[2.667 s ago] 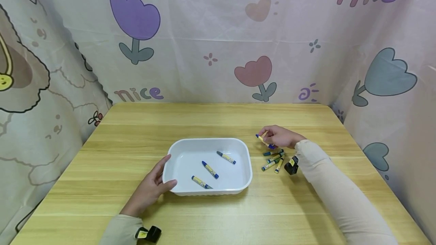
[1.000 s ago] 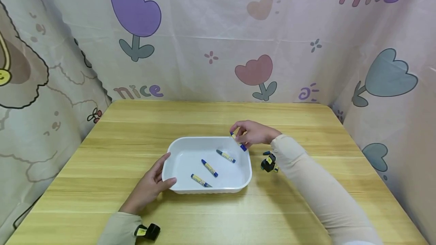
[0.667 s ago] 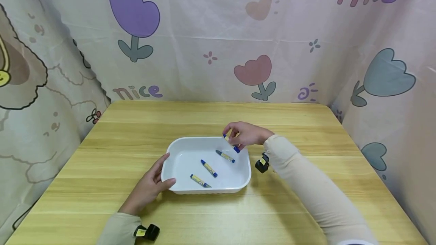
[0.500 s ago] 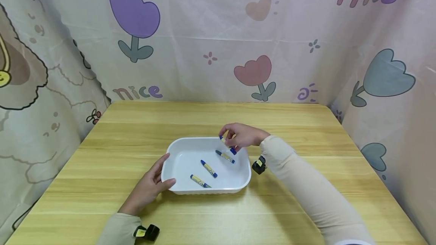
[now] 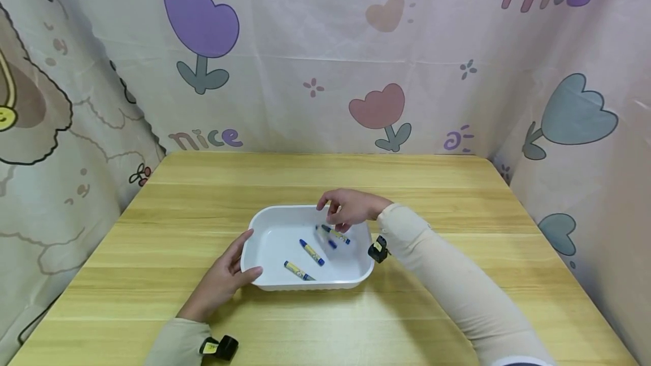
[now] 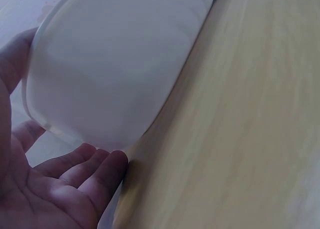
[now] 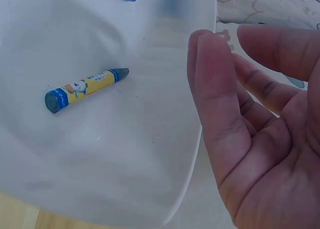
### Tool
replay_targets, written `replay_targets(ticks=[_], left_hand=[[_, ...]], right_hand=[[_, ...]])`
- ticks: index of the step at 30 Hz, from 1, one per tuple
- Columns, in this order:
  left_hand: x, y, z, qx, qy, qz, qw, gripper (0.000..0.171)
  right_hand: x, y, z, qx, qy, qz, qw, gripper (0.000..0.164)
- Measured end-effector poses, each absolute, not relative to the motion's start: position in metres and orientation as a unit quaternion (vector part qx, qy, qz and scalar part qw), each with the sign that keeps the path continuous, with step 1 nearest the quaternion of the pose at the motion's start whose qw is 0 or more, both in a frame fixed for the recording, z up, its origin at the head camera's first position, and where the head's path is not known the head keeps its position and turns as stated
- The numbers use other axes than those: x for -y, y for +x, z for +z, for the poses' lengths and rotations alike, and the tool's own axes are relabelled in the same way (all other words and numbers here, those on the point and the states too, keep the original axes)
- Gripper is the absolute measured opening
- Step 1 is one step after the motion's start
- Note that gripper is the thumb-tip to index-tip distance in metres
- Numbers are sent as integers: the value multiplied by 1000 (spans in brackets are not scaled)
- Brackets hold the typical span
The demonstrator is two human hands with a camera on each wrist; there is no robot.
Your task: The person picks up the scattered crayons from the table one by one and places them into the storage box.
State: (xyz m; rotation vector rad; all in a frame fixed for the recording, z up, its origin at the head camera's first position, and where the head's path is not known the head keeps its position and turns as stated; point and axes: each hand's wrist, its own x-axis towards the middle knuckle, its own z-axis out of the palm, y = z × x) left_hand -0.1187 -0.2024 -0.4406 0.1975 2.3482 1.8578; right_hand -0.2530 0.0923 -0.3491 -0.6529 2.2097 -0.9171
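Note:
A white plastic tray stands on the table. My left hand holds its left end, thumb at the near rim; in the left wrist view the fingertips touch the tray's outer wall. Over the tray's far right part is my right hand, thumb and fingers parted with nothing between them. Just below it a blurred crayon drops beside the dark green crayon, which lies tip to the upper left. A blue crayon and another crayon lie nearer the tray's front wall.
The wooden table reaches back to a printed curtain, which also hangs at both sides. A black wrist camera sits by the tray's right edge; the crayon pile seen earlier is hidden behind the right forearm.
My right hand carried a blue-ended crayon from the pile leftward over the tray and has let it go; its fingers have parted. The left hand has stayed on the tray.

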Motion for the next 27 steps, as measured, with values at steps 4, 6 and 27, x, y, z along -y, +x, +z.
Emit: replay_targets(ticks=[4,6,27], left_hand=[[203,-119,-440,-781,59,617,74,81],[203,-118,-440,-781,55,618,75,81],[203,-122,-442,-778,69,621,74,81]], right_hand=[[-93,-253,-348,-845,-246,-349,322,36],[-95,-254,-348,-845,-245,-351,320,36],[-155,-268,-341,-845,-214,-397,288,34]])
